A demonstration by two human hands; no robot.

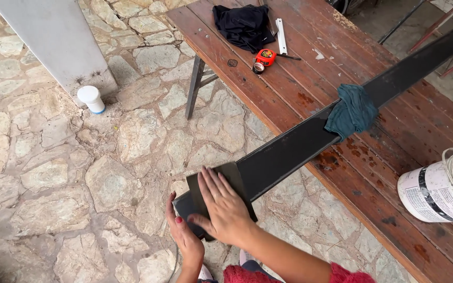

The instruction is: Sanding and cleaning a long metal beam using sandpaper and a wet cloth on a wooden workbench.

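A long black metal bar (pixel 310 139) lies slanted across a reddish wooden table (pixel 394 173), its near end sticking out over the stone floor. My right hand (pixel 224 207) lies flat on a dark sheet of sandpaper (pixel 232 175) laid over that near end. My left hand (pixel 182 233) grips the bar's end from the left side and below. A teal rag (pixel 352 111) is draped over the bar further up.
A white paint bucket (pixel 441 188) stands at the table's right edge. A black cloth (pixel 243 25), an orange tape measure (pixel 264 57) and a metal strip (pixel 281 35) lie at the far end. A white jar (pixel 90 98) sits on the floor by a grey pillar (pixel 53 36).
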